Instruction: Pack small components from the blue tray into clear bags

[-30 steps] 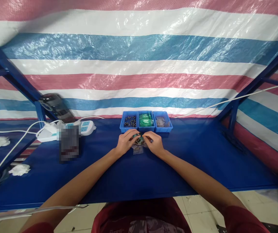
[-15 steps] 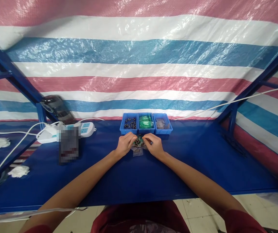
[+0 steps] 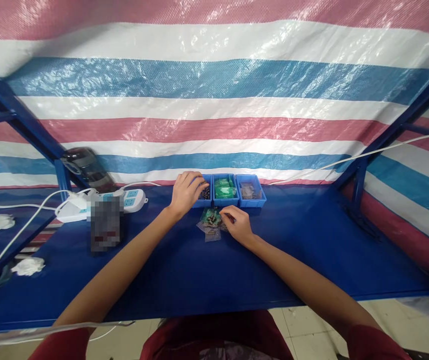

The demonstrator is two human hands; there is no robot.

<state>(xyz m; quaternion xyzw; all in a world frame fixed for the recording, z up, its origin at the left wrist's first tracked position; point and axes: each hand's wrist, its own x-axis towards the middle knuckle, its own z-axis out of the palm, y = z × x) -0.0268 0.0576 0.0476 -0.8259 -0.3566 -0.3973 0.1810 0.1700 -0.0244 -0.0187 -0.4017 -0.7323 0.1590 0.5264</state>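
Observation:
My left hand (image 3: pixel 185 194) is over the left blue bin (image 3: pixel 202 203), its fingers apart and partly covering the small dark metal parts (image 3: pixel 206 193) inside. My right hand (image 3: pixel 238 223) stays low at the table, thumb and fingertips pinched together. What they hold, if anything, is too small to make out. Just left of those fingertips lies a pile of clear plastic bags (image 3: pixel 212 234) with green pieces and small metal parts (image 3: pixel 210 217) on top. The middle bin (image 3: pixel 225 203) holds green packets (image 3: pixel 225 188); the right bin (image 3: pixel 252 204) holds clear bags (image 3: pixel 250 190).
At the left, a white power strip (image 3: pixel 135 200) with plugged-in cables lies beside a blurred dark device (image 3: pixel 105 225). Behind it leans a dark bottle (image 3: pixel 89 167). Crumpled white tissue (image 3: pixel 29 266) lies near the left edge. A striped sheet (image 3: pixel 214 107) hangs behind the blue table (image 3: pixel 207 280).
My left hand has left the pile, moving up and left to the left bin, and its fingers have spread. My right hand has hardly moved.

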